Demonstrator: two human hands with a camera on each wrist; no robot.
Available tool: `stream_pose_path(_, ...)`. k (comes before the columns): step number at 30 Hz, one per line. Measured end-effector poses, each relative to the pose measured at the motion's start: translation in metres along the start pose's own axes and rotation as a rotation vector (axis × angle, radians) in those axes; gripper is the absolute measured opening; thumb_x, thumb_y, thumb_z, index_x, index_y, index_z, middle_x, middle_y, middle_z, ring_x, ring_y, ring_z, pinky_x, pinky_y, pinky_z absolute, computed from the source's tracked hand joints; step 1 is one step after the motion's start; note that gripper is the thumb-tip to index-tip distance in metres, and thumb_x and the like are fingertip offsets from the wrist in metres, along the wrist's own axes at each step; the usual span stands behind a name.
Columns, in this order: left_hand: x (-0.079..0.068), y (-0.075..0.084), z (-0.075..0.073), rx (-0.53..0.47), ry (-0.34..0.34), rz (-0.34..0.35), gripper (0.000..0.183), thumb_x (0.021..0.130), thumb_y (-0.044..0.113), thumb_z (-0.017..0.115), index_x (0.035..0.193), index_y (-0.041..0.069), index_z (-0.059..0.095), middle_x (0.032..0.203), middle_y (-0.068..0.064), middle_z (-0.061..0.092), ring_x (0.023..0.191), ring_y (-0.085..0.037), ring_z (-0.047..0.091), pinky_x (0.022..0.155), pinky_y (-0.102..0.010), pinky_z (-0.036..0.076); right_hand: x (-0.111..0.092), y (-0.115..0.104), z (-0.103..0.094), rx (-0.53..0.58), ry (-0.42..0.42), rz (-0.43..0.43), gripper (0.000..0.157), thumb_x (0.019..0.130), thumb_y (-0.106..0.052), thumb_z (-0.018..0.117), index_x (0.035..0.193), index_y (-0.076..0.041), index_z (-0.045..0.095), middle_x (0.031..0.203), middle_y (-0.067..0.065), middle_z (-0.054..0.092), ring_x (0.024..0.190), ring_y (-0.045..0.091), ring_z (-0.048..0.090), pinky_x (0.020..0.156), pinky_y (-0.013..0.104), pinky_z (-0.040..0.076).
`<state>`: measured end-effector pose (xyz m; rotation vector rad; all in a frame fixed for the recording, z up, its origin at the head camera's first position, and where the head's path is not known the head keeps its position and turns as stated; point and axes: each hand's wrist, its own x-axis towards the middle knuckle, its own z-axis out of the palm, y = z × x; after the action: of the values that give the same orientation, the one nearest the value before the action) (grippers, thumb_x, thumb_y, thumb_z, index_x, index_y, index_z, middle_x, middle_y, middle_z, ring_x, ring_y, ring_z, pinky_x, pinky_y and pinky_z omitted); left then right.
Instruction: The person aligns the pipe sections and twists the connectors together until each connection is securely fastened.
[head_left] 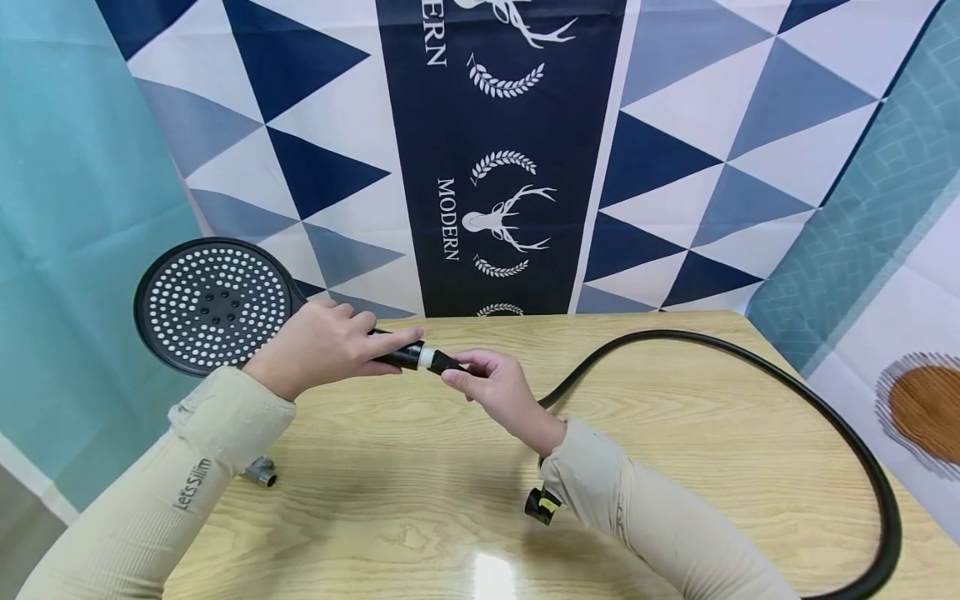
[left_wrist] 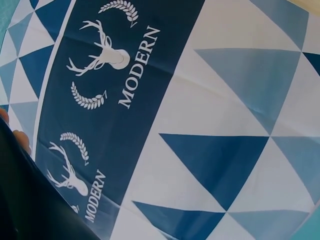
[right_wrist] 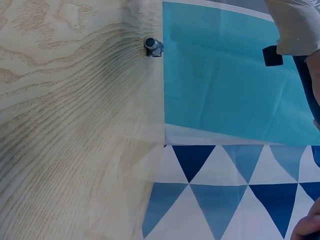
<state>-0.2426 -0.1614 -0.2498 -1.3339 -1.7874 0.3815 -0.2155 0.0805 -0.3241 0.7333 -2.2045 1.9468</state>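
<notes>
A large round black shower head (head_left: 217, 308) with pale nozzles tilts up at the left. Its handle is gripped by my left hand (head_left: 326, 342), index finger stretched along it. At the handle's end, a white ring (head_left: 427, 357) sits against the black end fitting (head_left: 446, 363) of a hose. My right hand (head_left: 498, 387) pinches that fitting between thumb and fingers, above the table. The black hose (head_left: 840, 417) loops away to the right. In the left wrist view, a dark curved shape (left_wrist: 40, 200) fills the lower left corner, with fingertips behind it. Right-hand fingers (right_wrist: 307, 225) show at the right wrist view's edge.
A small metal fitting (head_left: 260, 472) lies on the wooden table (head_left: 420, 467) near my left sleeve. Beside my right cuff is a small black piece (head_left: 542, 506) with a yellow mark. A patterned cloth (head_left: 337, 167) hangs behind the table, with a teal one (head_left: 75, 208) at the left.
</notes>
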Motion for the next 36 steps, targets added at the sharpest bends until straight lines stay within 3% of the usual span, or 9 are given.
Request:
stream_pose_path(3,0.000,0.000,-0.002,0.018,-0.029,0.015,0.050,0.101,0.053,0.029,0.120,0.023,0.064,0.056,-0.001,0.046,0.040,-0.012,0.032,0.038,-0.023,0.028,0.001,-0.001,0.001,-0.015,-0.007,-0.008,0.021,0.084,0.006,0.067,0.104,0.014,0.065,0.070,0.005,0.062,0.054,0.007,0.046,0.049,0.021,0.037)
stream_pose_path(10,-0.002,0.002,-0.004,0.004,-0.066,0.009,0.057,0.103,0.051,0.018,0.119,0.022,0.065,0.057,-0.001,0.048,0.040,-0.014,0.036,0.039,-0.023,0.028,0.000,-0.004,0.005,-0.086,-0.015,-0.023,0.019,0.083,0.001,0.071,0.100,0.010,0.069,0.074,0.011,0.065,0.058,0.009,0.049,0.052,0.022,0.040)
stream_pose_path(13,-0.004,0.005,-0.002,-0.017,-0.072,0.009,0.049,0.102,0.052,0.028,0.117,0.021,0.063,0.059,-0.002,0.049,0.040,-0.013,0.037,0.038,-0.023,0.029,-0.001,-0.003,0.005,-0.129,-0.027,-0.001,0.018,0.083,-0.002,0.072,0.099,0.007,0.070,0.072,0.009,0.065,0.058,0.009,0.048,0.052,0.022,0.039)
stream_pose_path(16,-0.006,0.007,0.000,-0.031,-0.082,0.004,0.039,0.094,0.052,0.049,0.115,0.022,0.062,0.059,-0.002,0.049,0.040,-0.013,0.037,0.036,-0.023,0.031,-0.001,-0.001,0.004,-0.163,-0.052,0.028,0.017,0.084,-0.005,0.073,0.098,0.004,0.072,0.067,0.003,0.060,0.056,0.010,0.045,0.050,0.022,0.037)
stream_pose_path(21,-0.010,0.011,0.002,-0.050,-0.094,-0.008,0.048,0.076,0.050,0.071,0.114,0.022,0.060,0.059,-0.002,0.048,0.040,-0.014,0.039,0.034,-0.025,0.033,-0.001,0.000,0.006,-0.201,-0.080,0.044,0.016,0.084,-0.008,0.073,0.097,0.001,0.073,0.063,-0.004,0.054,0.054,0.009,0.041,0.049,0.022,0.034)
stream_pose_path(24,-0.011,0.013,0.002,-0.051,-0.101,-0.005,0.049,0.076,0.049,0.072,0.114,0.021,0.059,0.059,-0.003,0.048,0.040,-0.014,0.040,0.034,-0.025,0.034,-0.002,0.000,0.007,-0.213,-0.088,0.050,0.015,0.084,-0.008,0.073,0.096,0.001,0.073,0.063,-0.004,0.054,0.053,0.009,0.041,0.049,0.022,0.034)
stream_pose_path(30,-0.017,0.015,0.000,-0.048,-0.131,0.000,0.040,0.088,0.051,0.061,0.114,0.021,0.059,0.058,-0.002,0.048,0.040,-0.013,0.038,0.036,-0.024,0.033,-0.005,0.000,0.011,-0.285,-0.106,0.030,0.014,0.084,-0.011,0.073,0.095,-0.002,0.074,0.062,-0.004,0.055,0.052,0.007,0.042,0.048,0.022,0.035)
stream_pose_path(36,-0.016,0.014,-0.002,-0.047,-0.147,0.023,0.045,0.078,0.049,0.069,0.111,0.021,0.057,0.058,-0.001,0.046,0.039,-0.012,0.036,0.036,-0.024,0.031,-0.005,0.003,0.013,-0.357,-0.110,-0.009,0.015,0.085,-0.015,0.073,0.096,-0.004,0.074,0.062,-0.004,0.057,0.050,0.005,0.042,0.047,0.022,0.036)
